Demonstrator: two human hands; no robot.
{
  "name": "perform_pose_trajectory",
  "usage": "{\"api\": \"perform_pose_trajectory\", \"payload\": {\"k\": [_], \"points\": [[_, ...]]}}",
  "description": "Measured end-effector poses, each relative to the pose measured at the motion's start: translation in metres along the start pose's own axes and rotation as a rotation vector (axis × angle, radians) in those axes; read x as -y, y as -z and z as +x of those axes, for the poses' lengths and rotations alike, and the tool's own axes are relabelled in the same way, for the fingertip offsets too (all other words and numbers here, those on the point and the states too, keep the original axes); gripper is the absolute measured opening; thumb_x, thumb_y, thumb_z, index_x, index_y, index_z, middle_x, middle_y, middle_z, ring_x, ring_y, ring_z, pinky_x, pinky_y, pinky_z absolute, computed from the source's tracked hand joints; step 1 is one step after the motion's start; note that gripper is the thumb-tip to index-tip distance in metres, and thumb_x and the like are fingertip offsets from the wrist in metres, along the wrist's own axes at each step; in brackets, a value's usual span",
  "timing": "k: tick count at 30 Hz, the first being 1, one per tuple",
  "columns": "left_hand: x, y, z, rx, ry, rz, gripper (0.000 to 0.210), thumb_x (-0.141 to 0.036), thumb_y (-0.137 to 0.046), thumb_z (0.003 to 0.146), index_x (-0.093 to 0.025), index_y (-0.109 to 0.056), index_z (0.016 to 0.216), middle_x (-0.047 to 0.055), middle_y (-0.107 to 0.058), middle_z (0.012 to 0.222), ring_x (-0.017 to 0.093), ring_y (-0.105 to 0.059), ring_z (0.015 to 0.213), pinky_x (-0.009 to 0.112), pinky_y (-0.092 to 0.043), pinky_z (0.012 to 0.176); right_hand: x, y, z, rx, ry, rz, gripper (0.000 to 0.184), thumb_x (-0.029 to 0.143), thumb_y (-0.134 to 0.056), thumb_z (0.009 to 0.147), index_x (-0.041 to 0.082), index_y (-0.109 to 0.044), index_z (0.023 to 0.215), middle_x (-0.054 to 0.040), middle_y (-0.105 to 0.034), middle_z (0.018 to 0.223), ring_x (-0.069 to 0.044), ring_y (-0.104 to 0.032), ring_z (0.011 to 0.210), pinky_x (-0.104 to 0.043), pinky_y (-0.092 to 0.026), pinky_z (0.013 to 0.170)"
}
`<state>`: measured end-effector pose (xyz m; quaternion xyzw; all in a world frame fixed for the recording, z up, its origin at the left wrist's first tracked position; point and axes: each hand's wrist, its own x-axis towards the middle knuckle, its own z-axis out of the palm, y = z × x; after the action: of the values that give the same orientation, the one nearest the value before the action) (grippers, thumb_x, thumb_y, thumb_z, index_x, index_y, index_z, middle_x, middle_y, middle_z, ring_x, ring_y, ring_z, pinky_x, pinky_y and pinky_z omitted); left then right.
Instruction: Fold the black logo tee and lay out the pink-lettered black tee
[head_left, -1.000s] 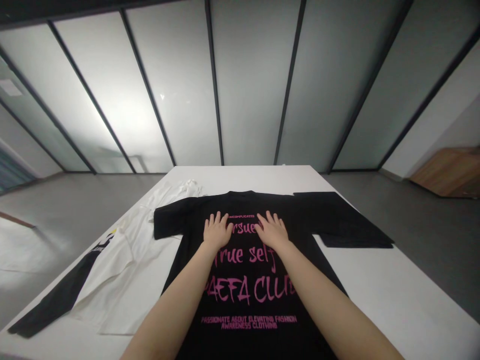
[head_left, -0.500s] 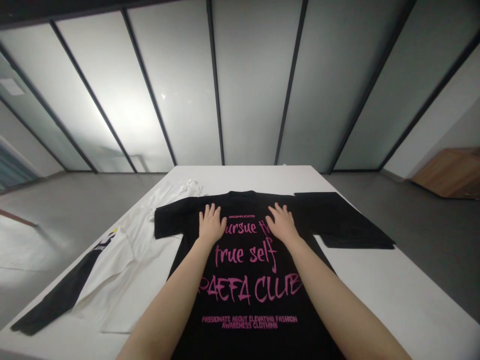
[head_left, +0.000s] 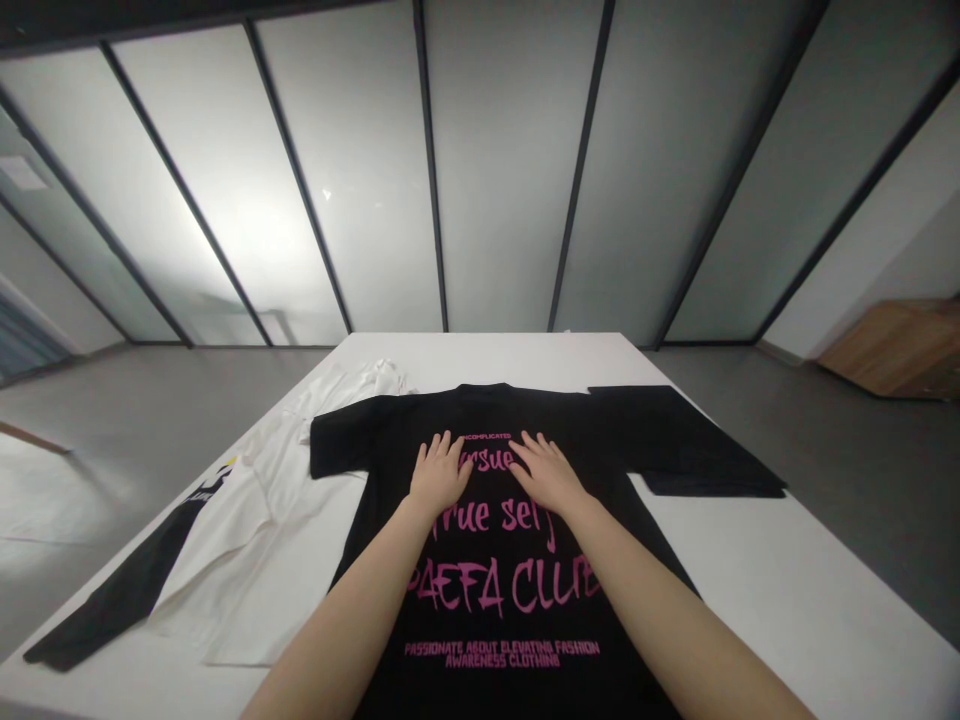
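Note:
A black T-shirt [head_left: 495,625] with pink lettering lies spread flat on the white table [head_left: 772,590], its collar toward the far end. My left hand [head_left: 441,470] rests flat on the upper chest of the shirt, fingers spread, covering part of the print. Opposite it, my right hand [head_left: 549,472] also lies palm down on the fabric with fingers apart. Neither hand grips the cloth. Both forearms cross the lower part of the shirt and hide some of its letters.
White garments [head_left: 225,540] lie loosely along the table's left side, with a dark garment [head_left: 120,600] beside them. A folded black cloth [head_left: 697,450] sits at the right, next to the shirt's sleeve. Frosted glass panels [head_left: 510,180] stand behind the table.
Both my hands have slid toward me and closer together over the shirt's chest. The shirt remains in about the same place.

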<state>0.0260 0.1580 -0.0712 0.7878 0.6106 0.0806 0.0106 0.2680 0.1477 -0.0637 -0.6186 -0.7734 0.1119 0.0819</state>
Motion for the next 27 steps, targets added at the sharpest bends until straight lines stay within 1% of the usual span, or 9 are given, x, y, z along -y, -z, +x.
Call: {"api": "perform_pose_trajectory", "payload": {"k": [6,10,12,15,19,23,27], "points": [[-0.004,-0.003,-0.016,0.009,-0.006,-0.004,0.063,-0.052,-0.035,0.109,-0.021,-0.045,0.163,0.014,-0.037,0.172,0.035,-0.032,0.16,0.055,-0.027,0.129,0.003,-0.003,-0.016,-0.001,-0.006,-0.006,0.061,0.051,-0.039,0.109,0.025,-0.046,0.164,-0.0109,-0.031,0.175,-0.036,-0.023,0.162,-0.053,-0.017,0.13],[-0.002,-0.005,-0.012,0.005,0.003,-0.01,0.065,-0.056,-0.034,0.108,-0.022,-0.045,0.163,0.014,-0.037,0.172,0.037,-0.032,0.159,0.056,-0.028,0.128,0.004,-0.005,-0.013,0.007,-0.036,0.003,0.061,0.052,-0.038,0.109,0.028,-0.044,0.164,-0.0096,-0.029,0.176,-0.036,-0.022,0.163,-0.053,-0.016,0.13],[0.0,-0.006,-0.002,0.018,0.021,-0.012,0.067,-0.058,-0.034,0.108,-0.023,-0.044,0.164,0.014,-0.037,0.172,0.038,-0.03,0.16,0.058,-0.027,0.127,0.004,-0.005,-0.005,0.019,-0.066,0.006,0.062,0.054,-0.037,0.109,0.03,-0.042,0.165,-0.0099,-0.026,0.177,-0.037,-0.021,0.163,-0.054,-0.016,0.13],[0.008,-0.005,0.021,0.052,0.049,-0.004,0.069,-0.059,-0.032,0.107,-0.023,-0.042,0.165,0.013,-0.035,0.173,0.039,-0.029,0.16,0.06,-0.026,0.127,0.002,-0.004,0.015,0.044,-0.116,-0.01,0.063,0.055,-0.035,0.109,0.031,-0.038,0.167,-0.0103,-0.022,0.178,-0.04,-0.018,0.163,-0.057,-0.016,0.129],[0.03,-0.002,0.06,0.085,0.117,0.011,0.07,-0.058,-0.028,0.108,-0.02,-0.039,0.166,0.013,-0.03,0.175,0.039,-0.026,0.161,0.058,-0.024,0.129,-0.009,0.003,0.051,0.045,-0.19,-0.055,0.066,0.057,-0.031,0.109,0.03,-0.034,0.169,-0.0104,-0.02,0.179,-0.042,-0.017,0.163,-0.059,-0.015,0.129],[0.053,-0.001,0.091,0.069,0.192,0.005,0.07,-0.057,-0.026,0.108,-0.022,-0.04,0.166,0.012,-0.031,0.175,0.038,-0.027,0.161,0.056,-0.024,0.129,-0.028,0.009,0.083,0.006,-0.277,-0.076,0.068,0.06,-0.028,0.108,0.03,-0.032,0.17,-0.0091,-0.02,0.179,-0.04,-0.016,0.163,-0.058,-0.013,0.129],[0.071,-0.002,0.111,0.043,0.238,-0.01,0.069,-0.057,-0.025,0.107,-0.022,-0.043,0.164,0.01,-0.034,0.174,0.036,-0.03,0.16,0.053,-0.027,0.129,-0.045,0.014,0.1,-0.036,-0.369,-0.07,0.069,0.059,-0.026,0.107,0.03,-0.033,0.169,-0.0082,-0.021,0.179,-0.038,-0.018,0.163,-0.055,-0.013,0.129]]}}
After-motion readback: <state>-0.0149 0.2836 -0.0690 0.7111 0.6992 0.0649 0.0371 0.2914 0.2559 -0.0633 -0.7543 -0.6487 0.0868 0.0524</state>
